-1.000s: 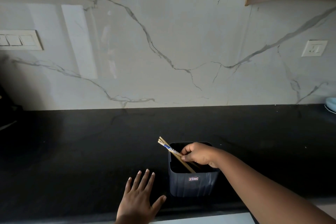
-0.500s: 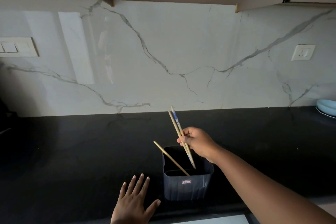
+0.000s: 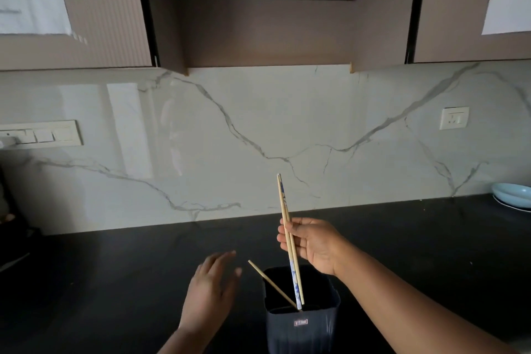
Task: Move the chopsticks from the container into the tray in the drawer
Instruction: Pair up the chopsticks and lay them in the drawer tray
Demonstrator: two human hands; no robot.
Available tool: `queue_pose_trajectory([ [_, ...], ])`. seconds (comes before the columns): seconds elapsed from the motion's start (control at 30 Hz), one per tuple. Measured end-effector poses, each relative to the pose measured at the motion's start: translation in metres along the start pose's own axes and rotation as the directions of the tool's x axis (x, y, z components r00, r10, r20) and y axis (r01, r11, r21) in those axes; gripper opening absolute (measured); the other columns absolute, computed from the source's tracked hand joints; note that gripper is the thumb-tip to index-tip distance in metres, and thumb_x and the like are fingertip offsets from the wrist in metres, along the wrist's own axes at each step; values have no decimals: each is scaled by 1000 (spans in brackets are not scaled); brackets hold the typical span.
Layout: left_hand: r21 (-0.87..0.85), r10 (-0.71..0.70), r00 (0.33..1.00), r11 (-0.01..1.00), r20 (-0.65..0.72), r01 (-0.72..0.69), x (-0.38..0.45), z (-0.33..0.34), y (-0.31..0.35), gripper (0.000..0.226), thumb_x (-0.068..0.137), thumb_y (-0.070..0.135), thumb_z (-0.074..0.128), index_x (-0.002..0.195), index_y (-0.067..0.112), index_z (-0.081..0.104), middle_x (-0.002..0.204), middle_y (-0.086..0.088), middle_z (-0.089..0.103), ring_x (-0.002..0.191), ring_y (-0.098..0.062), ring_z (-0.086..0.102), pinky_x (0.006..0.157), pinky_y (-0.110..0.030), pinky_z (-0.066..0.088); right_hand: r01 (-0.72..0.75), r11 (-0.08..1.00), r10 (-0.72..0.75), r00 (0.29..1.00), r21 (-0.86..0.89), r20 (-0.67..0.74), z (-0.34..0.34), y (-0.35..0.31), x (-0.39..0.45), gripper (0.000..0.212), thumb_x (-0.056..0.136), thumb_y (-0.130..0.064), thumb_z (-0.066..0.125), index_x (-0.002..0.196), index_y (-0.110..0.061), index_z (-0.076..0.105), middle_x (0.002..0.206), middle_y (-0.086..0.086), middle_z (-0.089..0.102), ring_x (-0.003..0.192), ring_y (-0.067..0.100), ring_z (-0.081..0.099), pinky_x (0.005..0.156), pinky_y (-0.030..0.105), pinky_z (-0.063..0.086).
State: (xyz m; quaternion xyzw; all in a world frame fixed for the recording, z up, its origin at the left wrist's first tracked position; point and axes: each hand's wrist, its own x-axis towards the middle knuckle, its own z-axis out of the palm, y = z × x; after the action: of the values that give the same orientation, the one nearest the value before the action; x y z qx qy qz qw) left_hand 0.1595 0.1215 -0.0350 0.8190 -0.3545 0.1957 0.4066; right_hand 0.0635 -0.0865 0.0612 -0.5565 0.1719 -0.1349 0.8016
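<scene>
A dark blue ribbed container [image 3: 301,327] stands on the black counter near the front edge. My right hand [image 3: 314,244] grips a pair of wooden chopsticks [image 3: 284,204], one with a blue and white pattern, nearly upright above the container, their lower tips still over its mouth. A single plain chopstick [image 3: 268,282] leans left inside the container. My left hand [image 3: 211,299] hovers blurred just left of the container, fingers spread, holding nothing. No drawer or tray is in view.
The black counter [image 3: 115,282] runs to a marble backsplash [image 3: 258,138]. A light blue plate [image 3: 514,195] sits at the far right. Upper cabinets [image 3: 86,23] hang overhead with paper sheets taped on. A switch panel [image 3: 40,133] is left, a socket [image 3: 454,118] right.
My right hand has lifted the pair of chopsticks up out of the container and turned them upright. My left hand has risen off the counter. The view has tilted upward.
</scene>
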Motion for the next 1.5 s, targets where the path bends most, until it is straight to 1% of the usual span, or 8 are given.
queue_pose_trajectory([
  [0.13,-402,-186,957,877,223,264,29,-20,54,33,79,52,65,107,35,65,97,10,72,89,-1,67,74,-15,51,-40,997,39,999,71,15,11,14,-4,20,87,-2,66,105,5,66,91,18,75,82,29,73,65,35,60],
  [0.27,-510,-201,825,702,528,498,36,-17,83,22,85,27,71,106,20,68,90,-2,76,81,-16,72,68,-23,56,-29,997,29,1000,74,4,19,18,-8,18,86,-7,69,102,2,68,86,14,75,55,23,67,52,30,56],
  [0.53,-549,-303,774,565,556,616,34,-18,93,11,89,9,66,96,15,71,78,-5,76,70,-17,72,64,-26,57,57,993,-63,996,-102,-59,26,17,-19,11,86,-17,71,95,-12,74,90,5,77,64,17,68,83,40,57],
  [0.73,-586,-359,763,491,538,644,38,-24,88,6,89,7,65,93,5,70,79,-10,74,73,-22,72,70,-34,60,232,921,-276,956,-314,-102,25,-27,-37,6,83,-26,73,88,-30,73,87,-8,76,84,11,67,70,27,54],
  [0.87,-632,-372,735,375,567,678,45,-35,84,9,87,6,67,95,4,69,83,-13,75,73,-23,73,60,-29,57,683,256,-709,613,-684,347,21,-71,-51,24,81,-22,75,94,-43,74,93,-13,62,89,6,59,75,18,46],
  [0.97,-646,-344,731,341,590,682,50,-41,84,11,89,5,63,97,2,69,86,-15,75,75,-24,73,62,-30,57,667,-379,-621,330,-642,711,15,-77,-53,32,78,-7,76,103,-28,76,87,-3,66,76,18,62,68,28,53],
  [1.03,-658,-308,738,334,601,675,52,-43,85,15,87,8,67,100,2,68,92,-16,75,80,-25,73,64,-30,57,620,-576,-478,273,-533,835,9,-70,-50,38,71,-1,80,102,-25,76,81,3,73,67,21,66,66,31,53],
  [1.5,-624,-252,710,346,658,701,45,-39,90,15,81,9,73,95,4,73,91,-18,72,74,-23,68,68,-33,57,722,-368,-505,373,-585,778,1,-9,-25,46,70,9,76,109,-16,74,92,-1,77,74,17,72,61,29,59],
])
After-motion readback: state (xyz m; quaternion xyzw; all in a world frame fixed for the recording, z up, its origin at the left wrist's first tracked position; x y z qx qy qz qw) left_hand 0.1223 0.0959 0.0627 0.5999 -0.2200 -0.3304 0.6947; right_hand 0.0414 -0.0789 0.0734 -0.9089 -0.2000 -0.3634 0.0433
